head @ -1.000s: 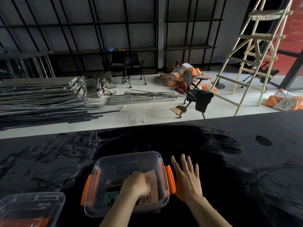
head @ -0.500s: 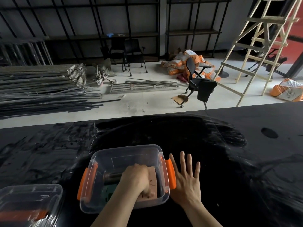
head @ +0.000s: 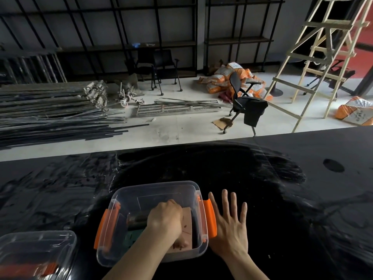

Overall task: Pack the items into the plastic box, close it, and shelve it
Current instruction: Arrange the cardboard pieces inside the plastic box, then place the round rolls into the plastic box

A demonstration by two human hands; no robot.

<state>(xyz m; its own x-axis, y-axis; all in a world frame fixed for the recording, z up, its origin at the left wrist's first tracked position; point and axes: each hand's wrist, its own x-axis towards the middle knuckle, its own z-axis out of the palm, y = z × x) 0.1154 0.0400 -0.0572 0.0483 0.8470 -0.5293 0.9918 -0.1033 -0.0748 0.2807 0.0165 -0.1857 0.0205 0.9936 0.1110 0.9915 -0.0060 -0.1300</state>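
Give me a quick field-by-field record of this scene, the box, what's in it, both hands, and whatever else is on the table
surface: glossy black table
box: clear plastic box, orange latches on both ends, open, no lid on it
contents: brownish flat item, a dark cylindrical item, something green; exact kinds unclear
left hand: inside the box, fist closed, pressing on the contents
right hand: flat on the table, fingers spread, right beside the box's right latch
other: second clear container at near left, partly out of frame
lid status: not yet closed

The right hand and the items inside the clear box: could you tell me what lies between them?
In the head view, the box's right wall and its orange latch lie between the flat right hand and the items.
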